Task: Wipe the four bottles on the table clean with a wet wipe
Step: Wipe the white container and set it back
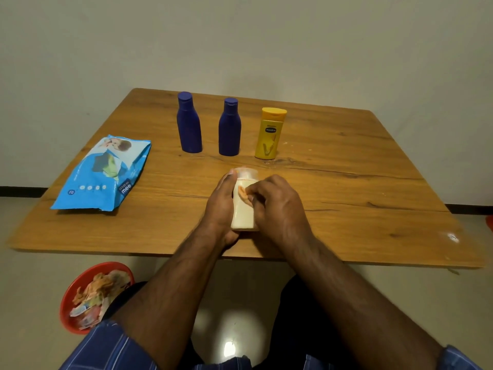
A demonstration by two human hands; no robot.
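Observation:
A cream bottle (243,212) with a clear cap stands near the table's front edge. My left hand (222,204) grips its left side, thumb up by the cap. My right hand (276,206) presses against the bottle's right side with fingers curled; a small orange-tinted wipe (244,194) shows at the fingertips. Behind stand two dark blue bottles (189,124) (229,128) and a yellow bottle (270,134), all upright in a row.
A blue wet-wipe pack (104,174) lies on the wooden table (346,182) at the left. A red bin (77,287) holding crumpled wipes and scraps sits on the floor below the table's front left.

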